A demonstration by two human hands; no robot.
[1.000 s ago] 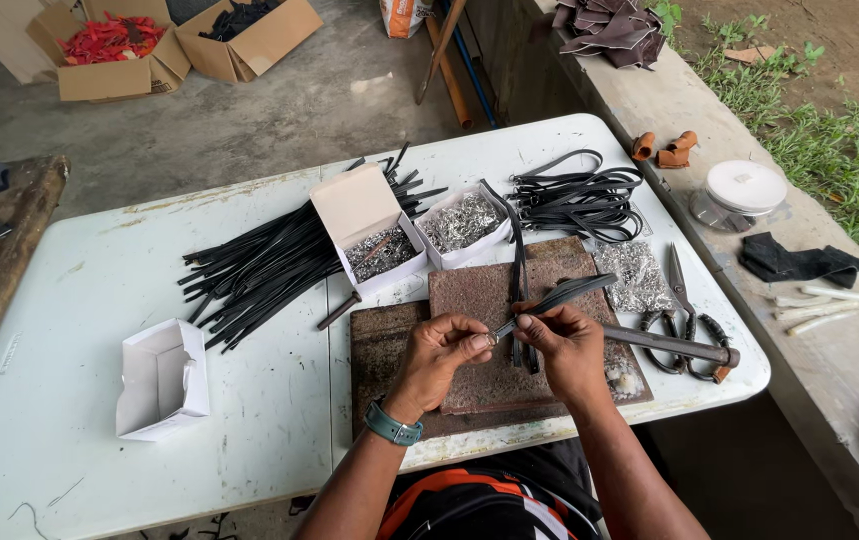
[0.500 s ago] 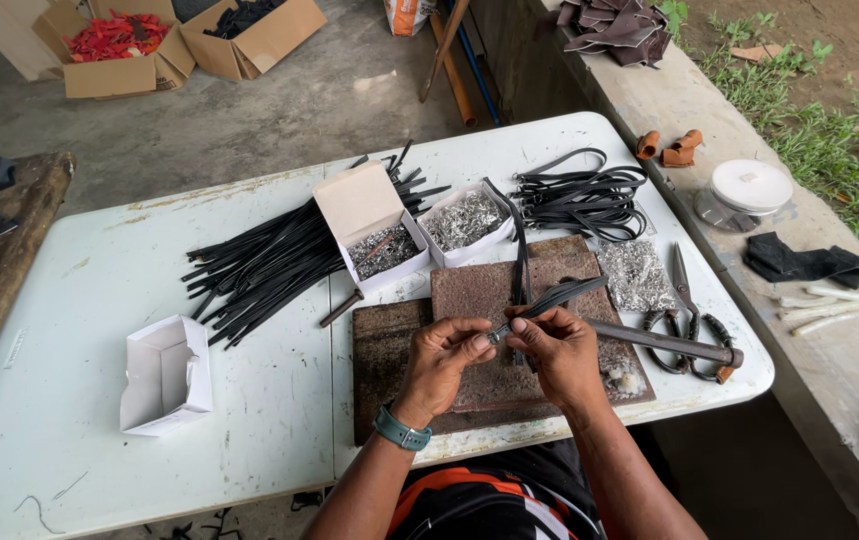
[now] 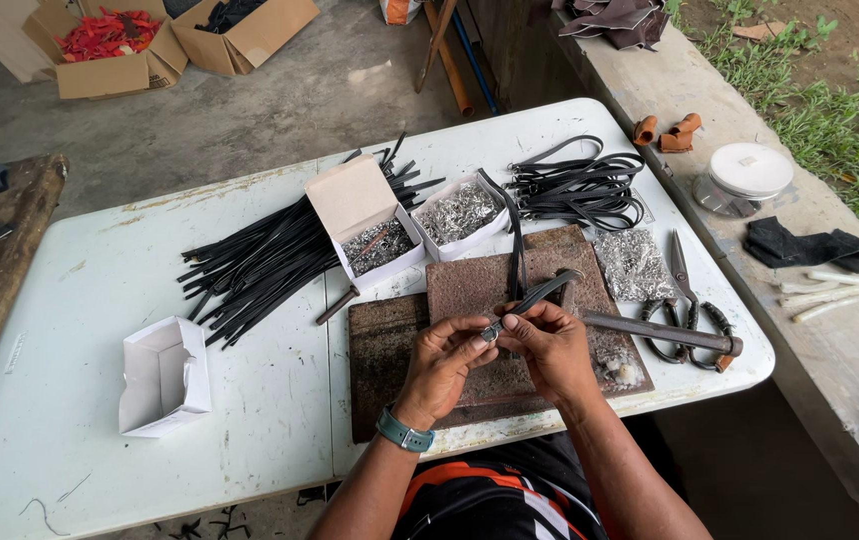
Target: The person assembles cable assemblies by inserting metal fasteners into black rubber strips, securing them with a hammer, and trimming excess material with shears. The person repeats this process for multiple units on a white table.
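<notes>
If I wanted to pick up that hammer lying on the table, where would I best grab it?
Probably by the bare middle of the handle. The hammer lies flat, its handle running left to right across the brown slab beside the scissors. Come down from above with your right hand, since the person's hands crowd its left end.

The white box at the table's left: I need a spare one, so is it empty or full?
Empty. The white box lies tipped on its side, flap open, and only bare white walls show inside.
</notes>
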